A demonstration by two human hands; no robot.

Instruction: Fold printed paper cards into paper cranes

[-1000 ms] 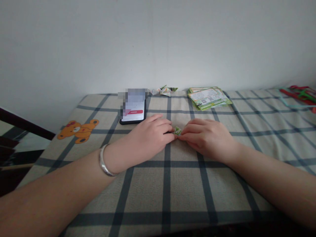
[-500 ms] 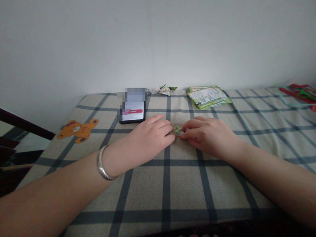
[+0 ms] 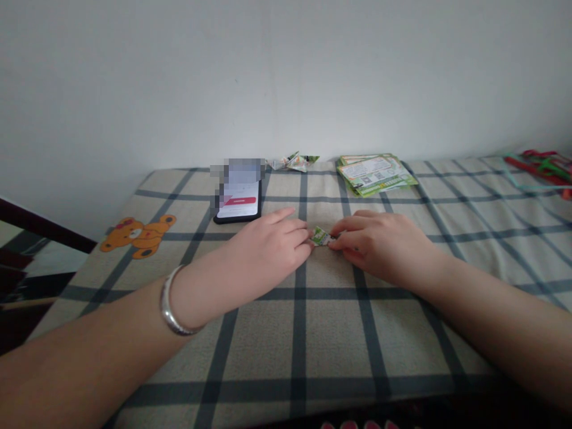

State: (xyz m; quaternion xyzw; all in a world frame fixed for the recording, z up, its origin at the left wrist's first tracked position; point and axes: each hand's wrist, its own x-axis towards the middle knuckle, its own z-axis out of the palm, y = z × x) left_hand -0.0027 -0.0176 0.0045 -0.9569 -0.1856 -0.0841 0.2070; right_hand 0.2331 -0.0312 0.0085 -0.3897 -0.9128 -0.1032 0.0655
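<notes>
Between my hands, low over the checked tablecloth, is a small folded piece of green and white printed paper. My left hand pinches its left end, the fingers closed together; a silver bangle circles that wrist. From the other side my right hand pinches the paper's right end between thumb and fingertips. Part of the paper is hidden by the fingers. Beyond my left hand lies a phone with a lit screen, partly blurred out.
Against the wall sit folded paper pieces and a stack of green printed cards. Red and green items lie at the far right. An orange bear cutout is at the left, near the table edge and a dark wooden rail.
My left hand has shifted slightly left, and more of the folded paper shows between the fingers. The right hand stays nearly in place. The whole view has moved a little.
</notes>
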